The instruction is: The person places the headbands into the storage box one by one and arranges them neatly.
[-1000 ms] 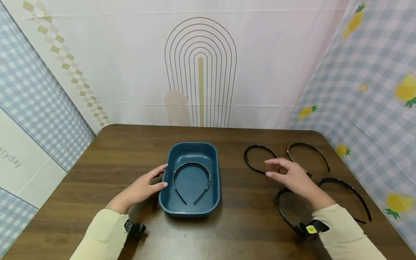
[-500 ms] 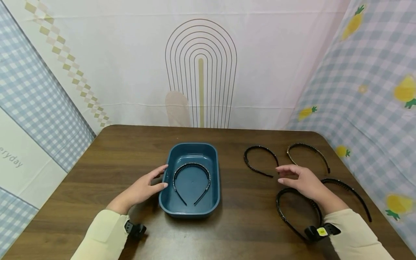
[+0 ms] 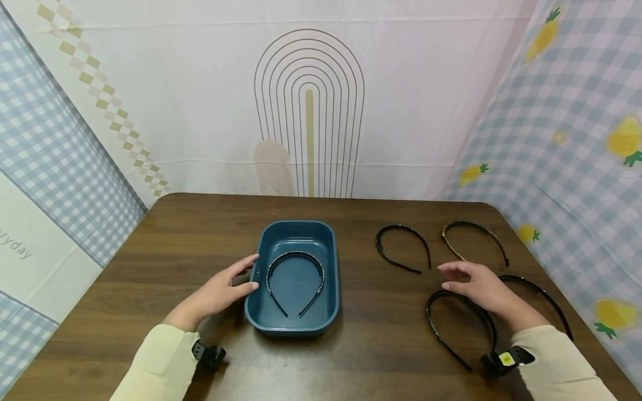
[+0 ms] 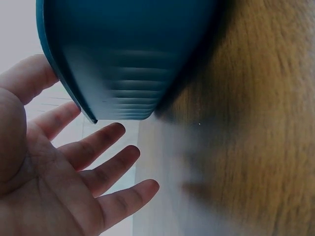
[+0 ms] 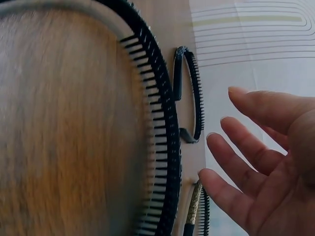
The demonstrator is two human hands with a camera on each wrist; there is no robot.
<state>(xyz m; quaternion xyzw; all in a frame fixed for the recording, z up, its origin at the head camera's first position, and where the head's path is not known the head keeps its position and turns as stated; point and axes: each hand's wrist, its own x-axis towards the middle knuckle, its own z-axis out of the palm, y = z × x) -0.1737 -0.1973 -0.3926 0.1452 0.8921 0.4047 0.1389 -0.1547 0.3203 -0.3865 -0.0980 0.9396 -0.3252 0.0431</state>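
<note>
A blue plastic tray (image 3: 292, 324) stands on the table with one toothed headband (image 3: 296, 254) lying in it. My left hand (image 3: 215, 291) touches the tray's left rim with thumb and forefinger, the other fingers spread loosely, as the left wrist view shows. Over the right side of the table hovers my right hand (image 3: 476, 285), its fingers relaxed and holding nothing. Just below it lies a black toothed headband (image 3: 435, 328). Another black headband (image 3: 551, 303) lies partly hidden behind the right forearm. Farther back are a thin black headband (image 3: 401, 226) and a gold-and-black headband (image 3: 471, 223).
The brown wooden table (image 3: 200, 234) has its back edge against a white cloth (image 3: 200, 100) printed with arches. A checked cloth (image 3: 567, 184) with pineapples hangs on the right side, and another checked cloth (image 3: 65, 128) on the left.
My right hand has moved right and toward me, away from the thin black headband to above the nearer black headband. The left hand and the tray stay where they were.
</note>
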